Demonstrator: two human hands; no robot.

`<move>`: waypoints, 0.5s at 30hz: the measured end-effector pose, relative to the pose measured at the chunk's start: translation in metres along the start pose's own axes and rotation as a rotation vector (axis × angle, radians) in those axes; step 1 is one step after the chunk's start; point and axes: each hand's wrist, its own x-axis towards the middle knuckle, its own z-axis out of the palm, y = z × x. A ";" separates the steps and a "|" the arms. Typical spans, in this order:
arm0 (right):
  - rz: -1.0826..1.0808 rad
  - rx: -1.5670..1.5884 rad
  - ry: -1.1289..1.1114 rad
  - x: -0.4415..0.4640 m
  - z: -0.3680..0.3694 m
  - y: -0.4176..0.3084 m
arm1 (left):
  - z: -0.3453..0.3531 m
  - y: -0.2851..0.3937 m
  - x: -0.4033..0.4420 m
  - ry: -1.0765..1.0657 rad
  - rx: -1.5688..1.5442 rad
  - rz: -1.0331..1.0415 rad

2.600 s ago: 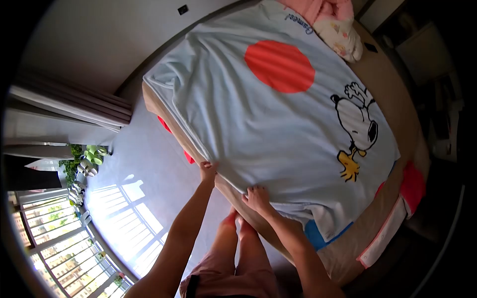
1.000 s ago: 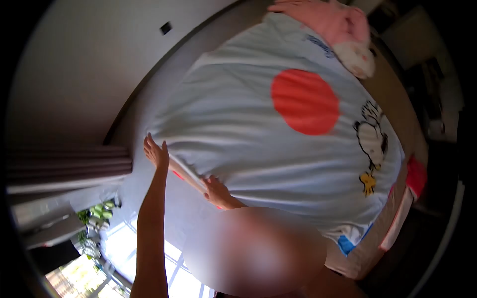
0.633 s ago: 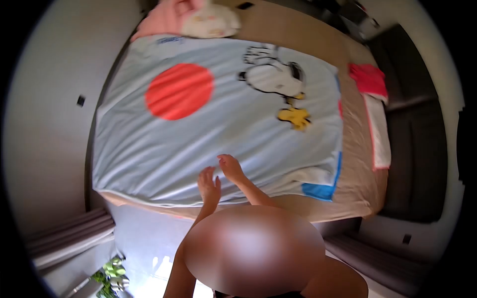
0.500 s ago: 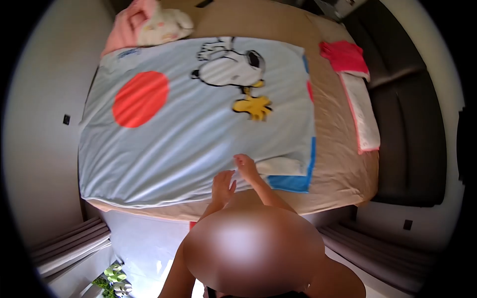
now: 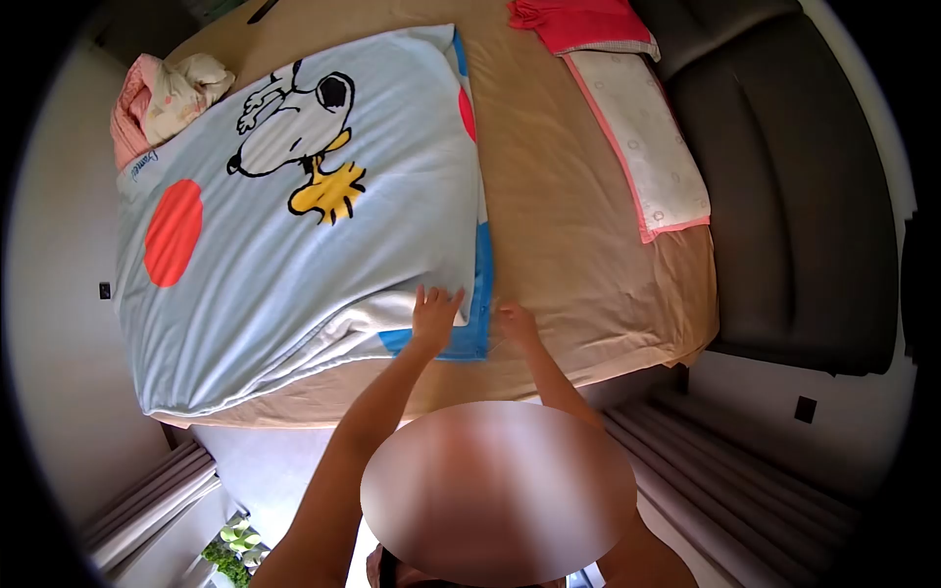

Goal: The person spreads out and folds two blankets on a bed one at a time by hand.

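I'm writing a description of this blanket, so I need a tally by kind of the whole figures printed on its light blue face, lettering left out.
On the light blue blanket:
Red disc: 1
White cartoon dog: 1
Yellow cartoon bird: 1
Total: 3

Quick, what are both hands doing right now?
Left hand: fingers spread at the blanket's folded corner; can't tell if it grips.
Right hand: fingers curled over the brown sheet, nothing seen in it; can't tell if fully closed.
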 end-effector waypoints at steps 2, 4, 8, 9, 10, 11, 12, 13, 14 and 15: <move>0.027 -0.010 -0.042 0.005 0.004 -0.004 | -0.002 0.002 0.002 -0.069 -0.099 -0.083; 0.209 0.299 -0.325 0.008 0.015 0.000 | -0.020 0.004 0.003 -0.037 -0.299 -0.267; 0.157 0.383 -0.403 0.014 0.021 -0.024 | -0.028 0.012 -0.003 0.355 -0.455 -0.505; 0.346 0.452 -0.503 0.020 0.008 -0.052 | -0.026 0.015 -0.008 0.354 -0.456 -0.519; 0.535 0.515 -0.599 0.025 -0.002 -0.074 | -0.025 0.018 -0.012 0.399 -0.410 -0.416; 0.532 0.502 -0.609 0.027 -0.006 -0.085 | -0.024 0.021 -0.014 0.445 -0.364 -0.316; 0.545 0.558 -0.615 0.029 -0.008 -0.092 | -0.031 0.023 -0.018 0.367 -0.355 -0.330; 0.559 0.615 -0.624 0.031 -0.010 -0.097 | -0.037 0.025 -0.020 0.370 -0.355 -0.351; 0.555 0.602 -0.645 0.035 -0.010 -0.096 | -0.044 0.026 -0.023 0.157 -0.405 -0.395; 0.591 0.656 -0.647 0.038 -0.010 -0.095 | -0.051 0.025 -0.025 -0.057 -0.454 -0.437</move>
